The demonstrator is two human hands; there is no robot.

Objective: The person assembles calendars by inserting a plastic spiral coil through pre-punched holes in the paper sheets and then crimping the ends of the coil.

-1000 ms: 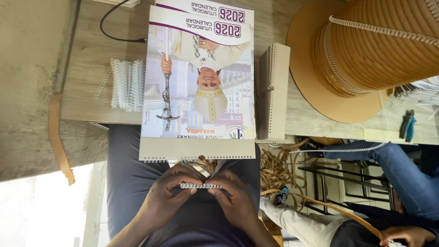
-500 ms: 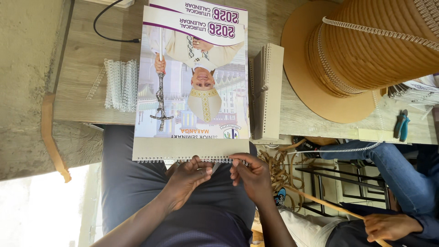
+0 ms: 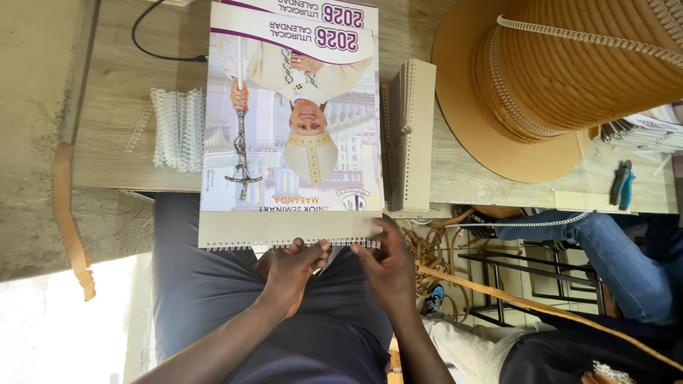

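at bench (image 3: 121,153) edge: calendar (image 3: 292,142), wire binding (image 3: 284,244) along near border; left hand (image 3: 290,274) and right hand (image 3: 388,267) each pinching the wire binding.

A pale wood-grain table (image 3: 121,78) fills the upper view, its edge running across the middle. At left stands a rough grey concrete wall (image 3: 35,142) with a strip of brown tape (image 3: 67,220); below it, bright daylight washes out the floor (image 3: 64,320). A black metal frame (image 3: 526,277) stands under the table at right.
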